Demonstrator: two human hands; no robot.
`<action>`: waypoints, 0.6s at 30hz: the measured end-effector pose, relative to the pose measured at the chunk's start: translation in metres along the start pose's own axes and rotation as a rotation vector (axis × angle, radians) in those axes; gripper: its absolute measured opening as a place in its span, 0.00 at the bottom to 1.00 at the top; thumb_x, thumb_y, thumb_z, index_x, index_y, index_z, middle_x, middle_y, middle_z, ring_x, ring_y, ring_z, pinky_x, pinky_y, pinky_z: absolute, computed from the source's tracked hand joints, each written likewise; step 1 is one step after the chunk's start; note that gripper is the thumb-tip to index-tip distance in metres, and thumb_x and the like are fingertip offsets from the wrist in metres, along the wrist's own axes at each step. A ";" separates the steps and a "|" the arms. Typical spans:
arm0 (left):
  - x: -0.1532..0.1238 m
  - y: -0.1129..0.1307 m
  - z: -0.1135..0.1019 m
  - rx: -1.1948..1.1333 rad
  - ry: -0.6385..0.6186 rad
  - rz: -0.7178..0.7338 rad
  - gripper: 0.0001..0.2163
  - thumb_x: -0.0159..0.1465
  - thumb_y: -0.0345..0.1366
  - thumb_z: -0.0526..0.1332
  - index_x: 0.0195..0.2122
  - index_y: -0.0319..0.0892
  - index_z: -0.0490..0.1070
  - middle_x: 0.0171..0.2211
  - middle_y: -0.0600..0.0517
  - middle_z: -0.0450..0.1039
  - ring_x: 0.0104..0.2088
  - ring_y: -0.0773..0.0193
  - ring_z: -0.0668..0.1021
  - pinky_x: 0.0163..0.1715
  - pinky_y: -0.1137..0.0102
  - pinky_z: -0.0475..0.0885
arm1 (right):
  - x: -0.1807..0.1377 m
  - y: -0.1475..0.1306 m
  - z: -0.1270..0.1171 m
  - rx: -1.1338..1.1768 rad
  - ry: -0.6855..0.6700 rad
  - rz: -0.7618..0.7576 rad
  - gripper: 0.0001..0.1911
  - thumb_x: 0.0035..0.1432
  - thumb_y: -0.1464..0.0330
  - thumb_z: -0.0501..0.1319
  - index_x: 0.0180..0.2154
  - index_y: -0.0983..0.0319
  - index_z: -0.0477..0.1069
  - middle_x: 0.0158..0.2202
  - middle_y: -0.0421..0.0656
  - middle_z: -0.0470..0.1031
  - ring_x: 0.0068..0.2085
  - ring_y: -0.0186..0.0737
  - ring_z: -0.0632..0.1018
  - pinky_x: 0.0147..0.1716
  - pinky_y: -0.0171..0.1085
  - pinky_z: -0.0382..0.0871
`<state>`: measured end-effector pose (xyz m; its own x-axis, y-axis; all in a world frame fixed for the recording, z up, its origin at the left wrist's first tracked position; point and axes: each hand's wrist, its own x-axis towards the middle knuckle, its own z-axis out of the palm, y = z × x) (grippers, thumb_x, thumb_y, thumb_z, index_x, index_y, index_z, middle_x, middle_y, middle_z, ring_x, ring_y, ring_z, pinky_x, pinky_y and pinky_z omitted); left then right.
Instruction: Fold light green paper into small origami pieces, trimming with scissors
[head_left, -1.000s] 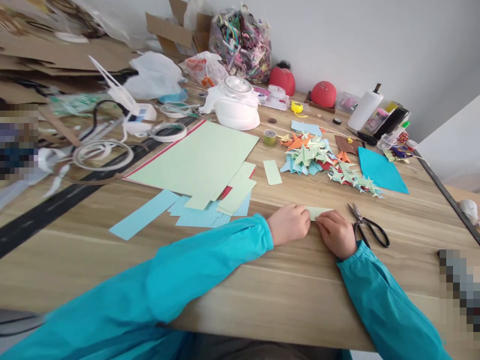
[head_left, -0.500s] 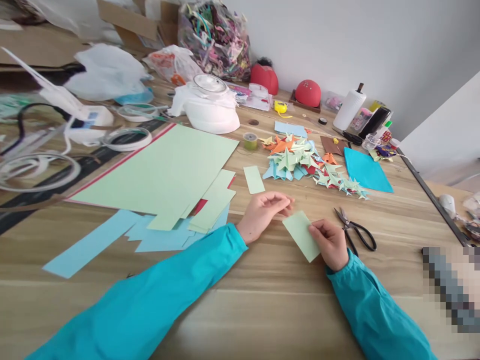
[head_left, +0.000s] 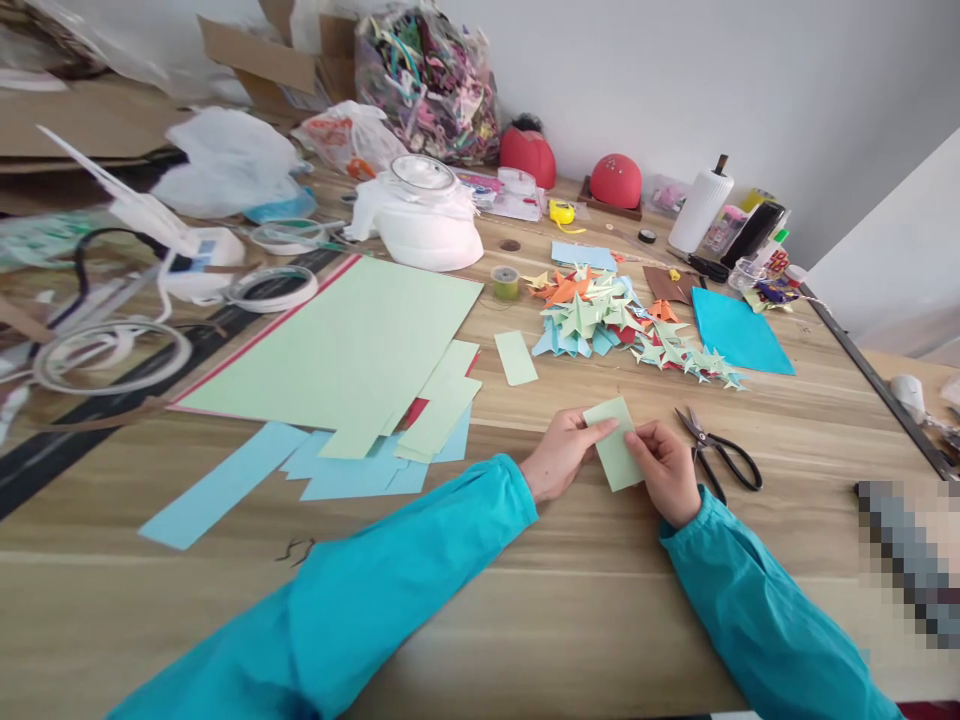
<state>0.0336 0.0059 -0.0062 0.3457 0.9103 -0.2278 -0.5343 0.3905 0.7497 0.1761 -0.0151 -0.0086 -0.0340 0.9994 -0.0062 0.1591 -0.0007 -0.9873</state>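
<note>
A small rectangle of pale green paper (head_left: 616, 462) is held above the table between my two hands. My left hand (head_left: 561, 452) pinches its left edge, thumb on top. From the right side my right hand (head_left: 664, 468) grips the same piece with thumb and fingers. Another pale green paper rectangle (head_left: 516, 358) lies flat just beyond my left hand. Black-handled scissors (head_left: 716, 450) rest to the right of my right hand, blades pointing away. Folded paper stars (head_left: 589, 315) in green, orange, blue and red are heaped farther back.
Large green sheets (head_left: 345, 340) lie on the left, with blue strips (head_left: 225, 485) and green offcuts near them. A turquoise sheet (head_left: 739, 330) is at the right. Behind stand a white cap-like form (head_left: 427, 235), a thread spool (head_left: 505, 282) and a yellow tape measure (head_left: 561, 212).
My left hand has moved right and taken hold of the green paper, which only my right hand held before. The paper has risen slightly. The whole view has shifted a little.
</note>
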 end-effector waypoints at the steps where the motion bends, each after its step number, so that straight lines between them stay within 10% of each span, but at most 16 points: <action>1: 0.000 0.001 0.000 -0.002 -0.006 -0.002 0.13 0.47 0.38 0.70 0.32 0.36 0.76 0.28 0.49 0.77 0.30 0.63 0.77 0.34 0.68 0.71 | 0.000 0.000 0.000 -0.008 -0.002 0.007 0.18 0.49 0.52 0.62 0.28 0.61 0.66 0.17 0.36 0.69 0.16 0.32 0.66 0.12 0.31 0.58; 18: 0.000 -0.004 -0.004 0.078 0.041 0.030 0.12 0.48 0.40 0.69 0.27 0.34 0.75 0.25 0.48 0.76 0.26 0.64 0.75 0.27 0.70 0.70 | -0.002 0.006 0.003 0.026 -0.094 -0.022 0.16 0.51 0.56 0.62 0.26 0.62 0.64 0.17 0.35 0.66 0.18 0.28 0.65 0.16 0.29 0.57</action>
<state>0.0321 0.0046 -0.0116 0.2976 0.9268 -0.2291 -0.4816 0.3529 0.8022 0.1737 -0.0169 -0.0148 -0.1299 0.9915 0.0016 0.1321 0.0189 -0.9911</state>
